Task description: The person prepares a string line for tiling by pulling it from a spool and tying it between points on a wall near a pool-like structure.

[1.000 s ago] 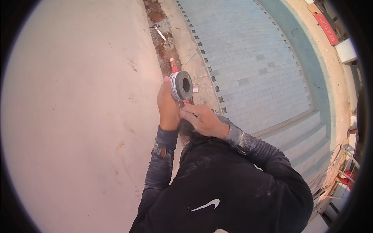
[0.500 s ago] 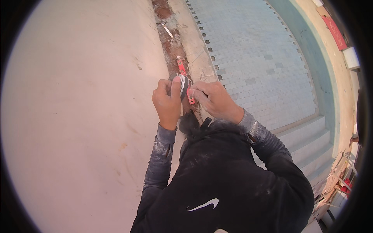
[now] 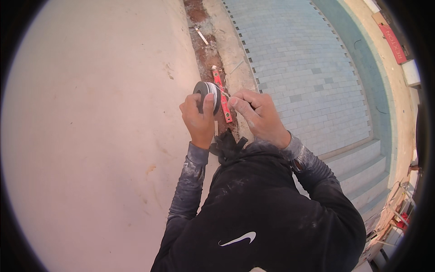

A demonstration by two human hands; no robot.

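My left hand [image 3: 198, 119] grips a black spool [image 3: 206, 93] wound with white string, thumb pressed over its rim. My right hand [image 3: 253, 113] pinches the free end of the string [image 3: 225, 94] just to the right of the spool. Both hands are held close together in front of my chest. Below them on the ground lies a red spirit level [image 3: 223, 97], partly hidden by the spool and my fingers.
A pale concrete deck [image 3: 99, 113] fills the left. A narrow dirt channel [image 3: 206, 50] runs along the edge of a tiled pool basin [image 3: 299, 68] with steps [image 3: 358, 167] at the right. A white tool [image 3: 201, 36] lies farther up the channel. Debris sits at the far right.
The spool has turned from facing me to edge-on and dropped lower. My right hand has risen from below the spool to its right side and now pinches the string end.
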